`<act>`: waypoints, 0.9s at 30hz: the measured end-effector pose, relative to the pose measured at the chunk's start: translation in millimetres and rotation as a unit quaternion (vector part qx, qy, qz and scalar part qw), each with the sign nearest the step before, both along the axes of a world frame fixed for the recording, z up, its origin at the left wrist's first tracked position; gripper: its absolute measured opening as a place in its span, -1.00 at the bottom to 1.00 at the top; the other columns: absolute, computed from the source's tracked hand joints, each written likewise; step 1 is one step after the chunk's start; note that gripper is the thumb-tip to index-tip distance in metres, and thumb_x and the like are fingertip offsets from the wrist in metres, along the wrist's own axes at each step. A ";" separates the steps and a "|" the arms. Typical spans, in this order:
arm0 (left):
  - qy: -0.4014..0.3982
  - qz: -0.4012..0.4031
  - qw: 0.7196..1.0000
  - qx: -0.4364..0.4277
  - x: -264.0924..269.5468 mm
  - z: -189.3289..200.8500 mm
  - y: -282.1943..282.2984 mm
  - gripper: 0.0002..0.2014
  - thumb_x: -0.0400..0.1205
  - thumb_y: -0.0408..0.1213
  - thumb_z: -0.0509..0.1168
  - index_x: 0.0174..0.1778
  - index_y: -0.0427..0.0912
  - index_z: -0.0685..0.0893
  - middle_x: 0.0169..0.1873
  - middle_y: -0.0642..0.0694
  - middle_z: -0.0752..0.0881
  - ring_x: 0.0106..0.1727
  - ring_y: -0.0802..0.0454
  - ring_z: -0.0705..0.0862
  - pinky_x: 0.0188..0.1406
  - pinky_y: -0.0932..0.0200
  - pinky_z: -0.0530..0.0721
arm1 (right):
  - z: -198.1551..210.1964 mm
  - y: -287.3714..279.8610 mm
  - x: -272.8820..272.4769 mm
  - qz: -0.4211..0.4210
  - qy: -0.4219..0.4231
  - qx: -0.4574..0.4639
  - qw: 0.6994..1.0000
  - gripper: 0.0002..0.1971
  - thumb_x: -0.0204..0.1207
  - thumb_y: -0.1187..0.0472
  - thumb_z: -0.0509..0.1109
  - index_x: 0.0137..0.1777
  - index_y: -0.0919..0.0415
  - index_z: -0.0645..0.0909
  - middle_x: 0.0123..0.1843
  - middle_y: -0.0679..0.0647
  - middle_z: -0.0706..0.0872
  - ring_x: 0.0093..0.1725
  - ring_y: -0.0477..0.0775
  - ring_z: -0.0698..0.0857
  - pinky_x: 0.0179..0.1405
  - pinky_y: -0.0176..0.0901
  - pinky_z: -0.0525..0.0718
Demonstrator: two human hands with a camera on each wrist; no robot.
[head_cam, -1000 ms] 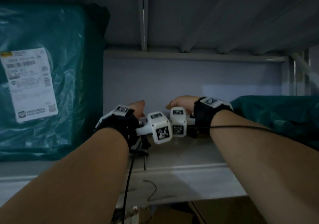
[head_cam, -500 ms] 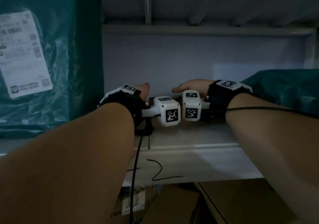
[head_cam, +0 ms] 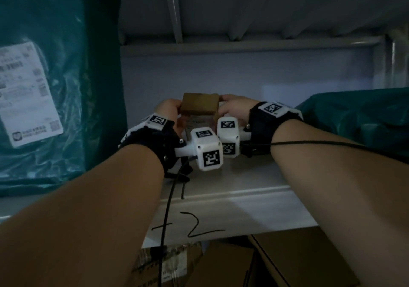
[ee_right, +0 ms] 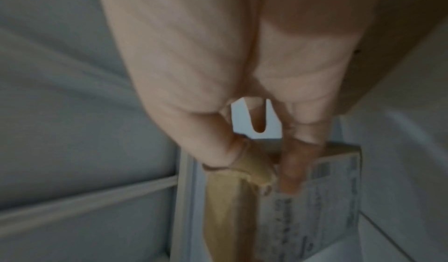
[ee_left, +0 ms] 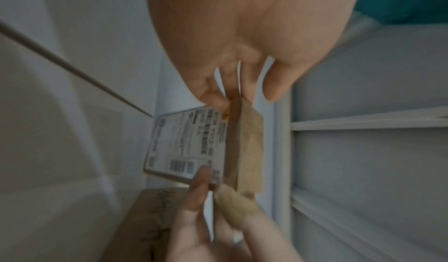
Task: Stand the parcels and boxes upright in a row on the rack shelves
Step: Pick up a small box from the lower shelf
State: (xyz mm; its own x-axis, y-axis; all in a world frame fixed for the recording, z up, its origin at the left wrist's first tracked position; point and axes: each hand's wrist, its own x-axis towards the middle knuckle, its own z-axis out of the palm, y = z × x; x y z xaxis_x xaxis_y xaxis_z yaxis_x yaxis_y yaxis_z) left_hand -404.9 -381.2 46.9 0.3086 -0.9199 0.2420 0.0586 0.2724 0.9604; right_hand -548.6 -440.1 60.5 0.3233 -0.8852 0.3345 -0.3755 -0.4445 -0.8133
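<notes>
A small brown cardboard box (head_cam: 200,104) with a white label stands on edge at the middle of the white shelf (head_cam: 232,187), label side towards me. My left hand (head_cam: 171,109) grips its left end and my right hand (head_cam: 230,106) grips its right end. In the left wrist view the box (ee_left: 246,151) is pinched by my left fingers (ee_left: 218,87) above and by right-hand fingertips (ee_left: 200,181) below. The right wrist view has my thumb (ee_right: 227,151) on the box's (ee_right: 230,208) brown side and a finger on its label (ee_right: 327,199).
A tall teal plastic parcel (head_cam: 44,87) with a white label stands upright at the shelf's left. Another teal parcel (head_cam: 358,118) lies flat at the right. Cardboard boxes (head_cam: 221,266) sit below the shelf. The shelf above (head_cam: 243,45) hangs low overhead.
The brown box, hidden behind my wrists before, has risen into view between both hands. The camera has come closer to the shelf.
</notes>
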 end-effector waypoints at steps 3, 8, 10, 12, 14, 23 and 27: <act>-0.010 0.022 1.000 -0.006 0.7 11.7 17.4 -0.73 0.66 -0.33 0.10 -0.39 -0.20 0.46 -0.43 -0.10 0.38 -0.46 0.04 0.40 -0.48 0.27 0.38 | 9.1 21.5 4.6 0.013 -0.052 -0.010 0.999 -0.59 0.41 0.43 0.40 0.29 0.31 0.58 0.19 0.31 0.73 0.05 0.31 0.76 0.14 0.19 0.70; 0.015 0.038 0.999 -0.019 10.5 34.2 47.1 -0.80 0.61 -0.22 0.16 -0.36 -0.04 0.48 -0.33 0.02 0.52 -0.34 0.09 0.49 -0.29 0.20 0.52 | 19.9 53.9 4.5 0.066 -0.128 0.016 0.989 -0.82 0.52 0.36 0.40 0.11 0.34 0.62 -0.21 0.14 0.69 -0.49 -0.07 0.72 -0.59 -0.35 0.66; 0.005 0.030 0.999 -0.022 17.5 36.3 53.7 -0.78 0.63 -0.26 0.15 -0.33 -0.13 0.57 -0.33 -0.04 0.63 -0.30 0.03 0.60 -0.09 0.13 0.65 | 20.8 59.8 4.9 0.059 -0.145 0.019 0.987 -0.67 0.50 0.28 0.44 0.26 0.34 0.60 -0.19 0.10 0.72 -0.43 -0.06 0.72 -0.57 -0.35 0.66; -0.037 0.030 0.999 -0.016 20.0 36.5 62.5 -0.75 0.65 -0.31 0.13 -0.33 -0.18 0.58 -0.32 -0.06 0.66 -0.24 0.03 0.62 0.10 0.08 0.61 | 20.8 67.2 4.6 0.054 -0.149 0.026 0.987 -0.64 0.49 0.24 0.44 0.27 0.32 0.61 -0.15 0.10 0.73 -0.32 -0.01 0.70 -0.49 -0.30 0.71; -0.109 0.048 0.993 -0.002 18.7 35.7 75.9 -0.76 0.63 -0.33 0.15 -0.35 -0.15 0.57 -0.30 -0.06 0.65 -0.19 0.04 0.61 0.09 0.11 0.57 | 20.5 77.6 3.6 0.053 -0.143 0.038 0.988 -0.70 0.49 0.21 0.44 0.20 0.28 0.63 -0.12 0.11 0.77 -0.25 0.03 0.74 -0.42 -0.24 0.76; -0.170 0.094 0.979 -0.052 44.1 39.3 116.2 -0.79 0.68 -0.40 0.10 -0.25 -0.10 0.49 0.05 -0.23 0.62 -0.27 0.04 0.62 -0.14 0.13 0.67 | 5.8 104.3 27.3 0.055 -0.110 0.052 0.991 -0.73 0.44 0.10 0.49 0.08 0.20 0.67 -0.04 0.11 0.80 -0.16 0.06 0.76 -0.21 -0.07 0.77; -0.176 0.105 0.971 -0.120 54.3 41.5 127.7 -0.74 0.67 -0.42 0.13 0.23 -0.16 0.56 -0.01 -0.11 0.61 -0.34 0.14 0.59 -0.33 0.28 0.64 | 2.5 111.6 31.0 0.058 -0.107 0.068 0.990 -0.63 0.46 0.13 0.48 0.23 0.25 0.64 0.13 0.17 0.78 -0.14 0.09 0.77 -0.26 -0.11 0.80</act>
State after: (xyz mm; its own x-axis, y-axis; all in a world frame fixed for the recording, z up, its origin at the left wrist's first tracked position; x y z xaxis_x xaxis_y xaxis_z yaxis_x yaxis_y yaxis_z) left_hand -350.6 -253.5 88.4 0.3430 -0.7493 0.5666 -0.3425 0.4619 0.8181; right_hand -517.6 -328.5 63.0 0.3611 -0.8875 0.2863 -0.1411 -0.3555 -0.9240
